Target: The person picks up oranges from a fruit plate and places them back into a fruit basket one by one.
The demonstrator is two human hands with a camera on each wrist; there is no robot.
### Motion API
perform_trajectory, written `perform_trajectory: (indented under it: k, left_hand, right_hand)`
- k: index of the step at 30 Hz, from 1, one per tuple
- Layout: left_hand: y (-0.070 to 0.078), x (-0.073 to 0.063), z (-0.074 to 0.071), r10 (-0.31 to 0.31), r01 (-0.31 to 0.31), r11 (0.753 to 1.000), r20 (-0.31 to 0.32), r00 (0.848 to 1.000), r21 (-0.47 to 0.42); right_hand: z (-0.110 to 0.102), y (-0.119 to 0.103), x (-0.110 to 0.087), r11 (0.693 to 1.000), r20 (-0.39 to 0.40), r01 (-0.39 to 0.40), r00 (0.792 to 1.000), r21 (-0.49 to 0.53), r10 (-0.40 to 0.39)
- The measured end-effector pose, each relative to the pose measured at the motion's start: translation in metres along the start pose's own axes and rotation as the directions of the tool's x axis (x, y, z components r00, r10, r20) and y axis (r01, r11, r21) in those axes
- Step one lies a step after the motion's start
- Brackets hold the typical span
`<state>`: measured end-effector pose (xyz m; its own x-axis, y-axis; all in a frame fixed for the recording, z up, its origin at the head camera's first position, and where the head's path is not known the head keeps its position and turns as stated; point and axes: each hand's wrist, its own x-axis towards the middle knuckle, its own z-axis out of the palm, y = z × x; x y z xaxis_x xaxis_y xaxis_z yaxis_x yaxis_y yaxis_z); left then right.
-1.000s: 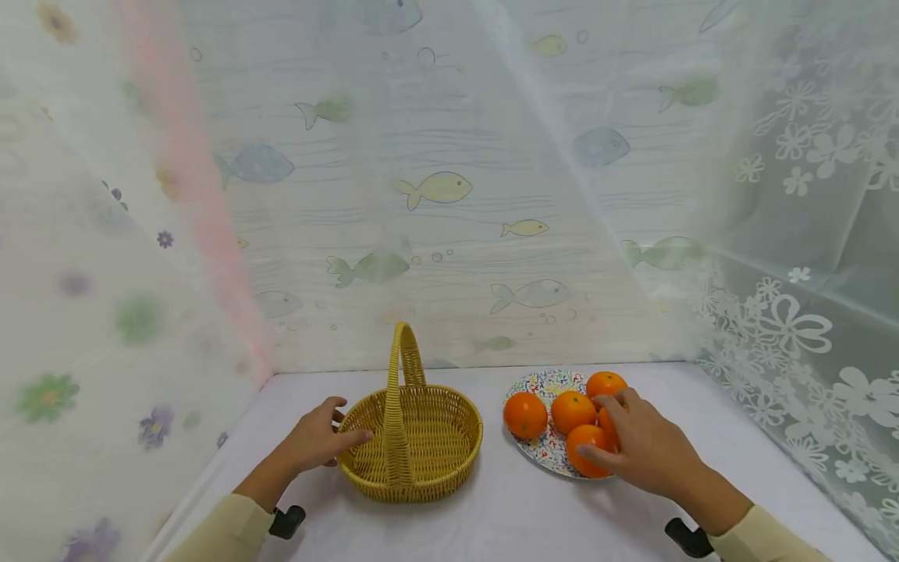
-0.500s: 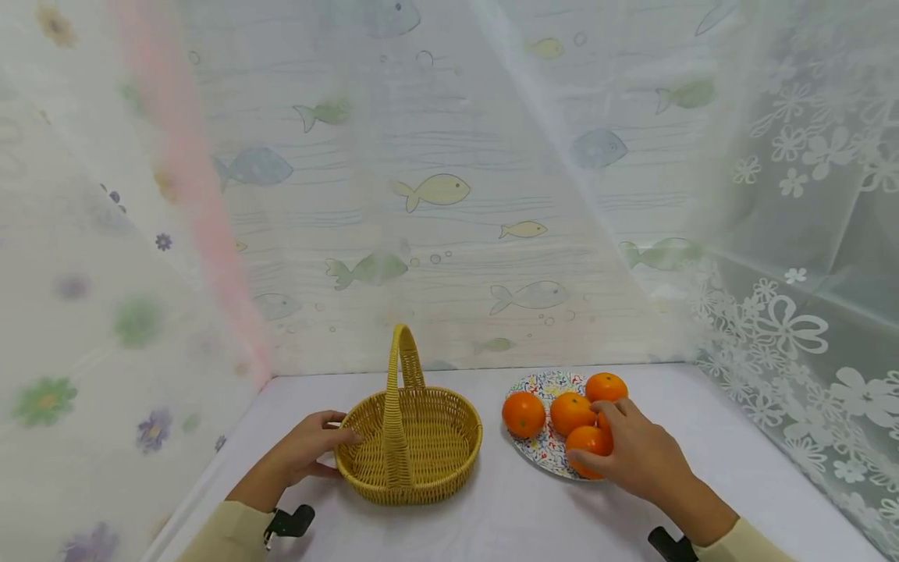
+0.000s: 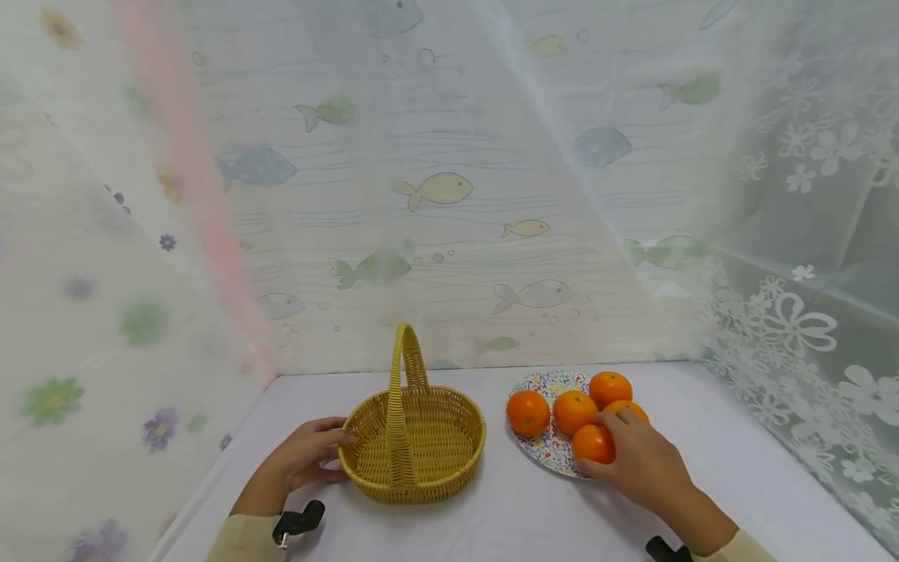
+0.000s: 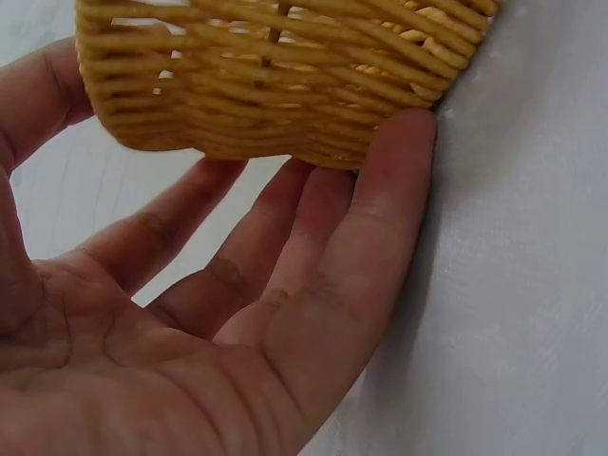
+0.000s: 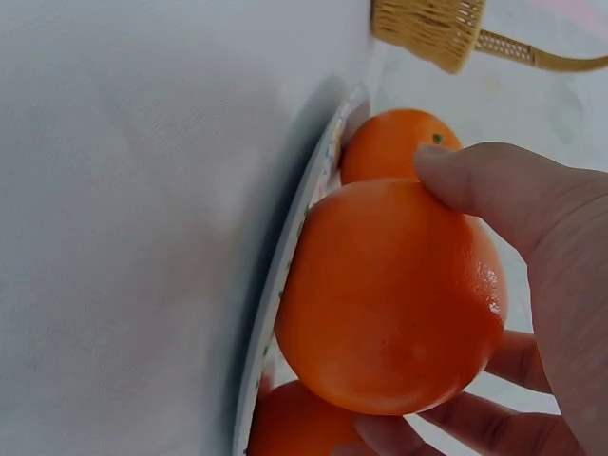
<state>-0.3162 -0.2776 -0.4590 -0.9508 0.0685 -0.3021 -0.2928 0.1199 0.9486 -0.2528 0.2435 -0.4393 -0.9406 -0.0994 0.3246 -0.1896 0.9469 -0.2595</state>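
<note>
A yellow wicker basket (image 3: 438,488) with a tall arched handle stands upright on the table, nothing inside it. My left hand (image 3: 305,457) grips its left side, thumb over the rim and fingertips (image 4: 399,142) against the woven outer wall. To the right, a round plate (image 3: 551,381) with a colourful speckled pattern bears several oranges. With thumb and fingers my right hand (image 3: 642,464) holds the front orange (image 5: 389,294), which sits close over the plate in the right wrist view. Another orange (image 3: 627,407) lies just behind that hand, partly covered by it.
The table has a white cloth (image 3: 506,523). One orange (image 3: 528,413) lies at the plate's left, another orange (image 3: 574,411) in its middle, and a third orange (image 3: 609,389) at the back. A curtain (image 3: 449,257) with printed fish hangs behind the table.
My left hand has closed in on the basket's left rim and grips it. The right hand has drawn its thumb and fingers in around the front orange, uncovering more of the orange behind.
</note>
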Motion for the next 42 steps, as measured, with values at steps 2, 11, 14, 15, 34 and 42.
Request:
perform_trajectory:
  k: [2,11,14,15,34,42]
  left_hand:
    - [-0.002,0.000,-0.002,0.002,-0.002,1.000,0.006,1.000,-0.011]
    - [-0.005,-0.001,-0.004,0.009,-0.008,0.999,0.022,1.000,-0.050]
    - [-0.006,-0.003,-0.004,0.010,-0.009,0.998,0.025,1.000,-0.056]
    - [-0.006,-0.004,-0.004,0.011,-0.010,0.998,0.028,1.000,-0.056]
    - [-0.012,-0.001,-0.005,0.068,-0.066,0.997,0.055,0.996,-0.044]
    - [-0.014,0.001,-0.006,0.061,-0.059,0.997,0.038,0.997,-0.043]
  right_hand:
    - [0.001,0.000,0.001,1.000,-0.020,0.025,0.999,0.006,-0.025]
    - [-0.004,-0.003,0.004,0.999,-0.025,0.030,0.999,0.041,-0.029]
    - [-0.007,-0.006,0.007,0.998,-0.017,0.026,1.000,0.051,-0.025]
    - [-0.008,-0.007,0.008,0.998,-0.016,0.026,1.000,0.050,-0.025]
    - [-0.019,-0.048,0.029,0.968,-0.066,0.064,0.997,0.241,-0.050]
    - [-0.014,-0.067,0.036,0.936,-0.057,0.103,0.994,0.335,-0.090]
